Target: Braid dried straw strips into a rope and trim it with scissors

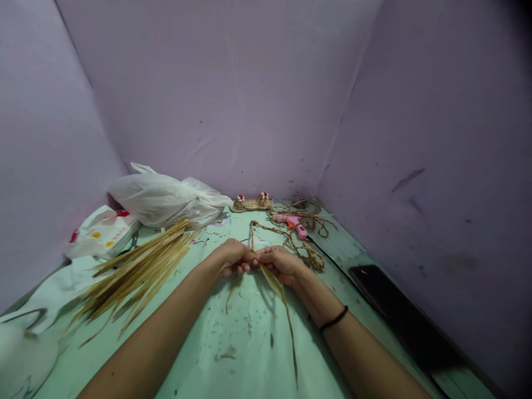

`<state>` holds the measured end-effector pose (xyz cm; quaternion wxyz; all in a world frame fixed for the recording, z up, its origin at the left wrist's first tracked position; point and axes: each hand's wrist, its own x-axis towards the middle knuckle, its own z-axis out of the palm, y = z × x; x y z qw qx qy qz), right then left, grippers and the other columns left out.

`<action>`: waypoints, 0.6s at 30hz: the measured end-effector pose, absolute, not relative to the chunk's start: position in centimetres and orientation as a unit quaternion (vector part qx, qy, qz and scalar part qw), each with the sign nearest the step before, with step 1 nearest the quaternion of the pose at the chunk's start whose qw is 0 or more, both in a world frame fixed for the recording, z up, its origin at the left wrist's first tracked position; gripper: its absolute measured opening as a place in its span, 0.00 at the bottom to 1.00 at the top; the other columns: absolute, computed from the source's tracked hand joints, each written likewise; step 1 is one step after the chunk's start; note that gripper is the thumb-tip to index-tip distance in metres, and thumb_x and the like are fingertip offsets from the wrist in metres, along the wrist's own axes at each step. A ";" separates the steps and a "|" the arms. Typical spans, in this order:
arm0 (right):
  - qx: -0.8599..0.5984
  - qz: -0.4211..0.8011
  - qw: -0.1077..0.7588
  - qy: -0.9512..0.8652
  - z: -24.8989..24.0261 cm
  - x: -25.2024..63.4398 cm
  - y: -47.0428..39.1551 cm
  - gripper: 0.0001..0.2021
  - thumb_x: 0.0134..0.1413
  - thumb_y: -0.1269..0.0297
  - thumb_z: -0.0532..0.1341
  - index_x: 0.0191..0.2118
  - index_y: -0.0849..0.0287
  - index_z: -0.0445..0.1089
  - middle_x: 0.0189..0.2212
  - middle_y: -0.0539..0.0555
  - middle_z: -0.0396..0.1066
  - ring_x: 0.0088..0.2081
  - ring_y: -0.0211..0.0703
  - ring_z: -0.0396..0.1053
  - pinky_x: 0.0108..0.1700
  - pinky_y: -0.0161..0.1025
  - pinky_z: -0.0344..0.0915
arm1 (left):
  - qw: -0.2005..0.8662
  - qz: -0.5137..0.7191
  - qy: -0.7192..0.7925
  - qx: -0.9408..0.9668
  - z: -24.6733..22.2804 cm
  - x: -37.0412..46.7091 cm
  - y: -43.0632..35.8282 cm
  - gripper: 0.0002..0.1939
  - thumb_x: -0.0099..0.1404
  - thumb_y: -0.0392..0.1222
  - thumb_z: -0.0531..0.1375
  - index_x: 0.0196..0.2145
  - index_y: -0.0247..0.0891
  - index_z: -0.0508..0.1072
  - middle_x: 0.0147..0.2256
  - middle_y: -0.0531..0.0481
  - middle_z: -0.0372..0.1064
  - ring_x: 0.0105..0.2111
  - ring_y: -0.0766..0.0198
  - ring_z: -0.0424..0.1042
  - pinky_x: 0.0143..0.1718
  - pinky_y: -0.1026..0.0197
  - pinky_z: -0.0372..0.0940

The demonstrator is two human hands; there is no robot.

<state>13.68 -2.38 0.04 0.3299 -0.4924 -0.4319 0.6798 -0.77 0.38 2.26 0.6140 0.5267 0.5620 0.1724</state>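
My left hand [234, 257] and my right hand [279, 262] meet at the middle of the green tabletop. Both pinch the end of a braided straw cord [251, 237], which runs away from my fingers, bends around a small hook or peg and trails off to the right in loose loops. From under my right fingers a flat dry leaf strip [276, 287] hangs toward me and narrows to a thin tail. A shorter strip [231, 293] dangles below my left hand. The exact grip point is hidden by my fingertips.
Left of my arm lies a bundle of dry leaf strips [141, 277], with a white plastic bag [166, 200] and a printed packet [103, 231] behind. At the back sit a woven piece [251, 205], a pink glue gun [296, 225] and tangled cord. A dark flat object [399, 310] lies right.
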 end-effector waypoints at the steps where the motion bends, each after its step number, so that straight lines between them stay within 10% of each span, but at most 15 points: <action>1: -0.488 0.683 0.329 -0.433 0.0 13.7 -2.3 0.02 0.33 0.71 0.57 0.18 0.64 0.65 0.08 0.43 0.53 0.12 0.26 0.42 0.16 0.29 0.33 | 0.653 0.162 0.538 0.507 1.6 -0.7 0.5 0.03 0.46 0.34 0.57 0.19 0.30 0.68 0.16 0.50 0.64 0.13 0.75 0.56 0.14 0.70 0.47; 18: -0.695 0.224 0.206 -0.651 1.4 13.0 -3.4 0.07 0.34 0.67 0.60 0.23 0.62 0.75 0.18 0.55 0.70 0.22 0.38 0.63 0.23 0.32 0.51 | 0.512 0.209 0.643 0.529 1.6 0.9 -0.9 0.07 0.39 0.31 0.56 0.10 0.34 0.59 0.07 0.57 0.48 0.10 0.74 0.47 0.13 0.67 0.39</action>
